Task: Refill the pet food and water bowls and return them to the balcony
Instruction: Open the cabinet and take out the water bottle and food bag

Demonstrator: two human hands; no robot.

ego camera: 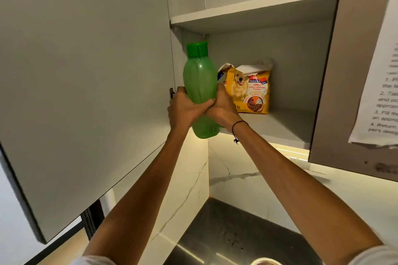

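A green plastic bottle [200, 79] with a green cap stands upright at the front left edge of the open wall cabinet's lower shelf [277, 129]. My left hand [183, 109] and my right hand [221, 107] both grip its lower half, fingers curled round it. Its base hangs slightly below the shelf's front edge. Behind it on the shelf stands a yellow dog food bag [247, 90] with its top torn open. At the bottom edge of the view shows the rim of a bowl [266, 261].
The cabinet door [86, 71] stands open to the left. An upper shelf [254, 6] lies above. A paper sheet with printed steps [379, 84] hangs on the right door. Below are a marble backsplash [237, 170] and a dark countertop [232, 234].
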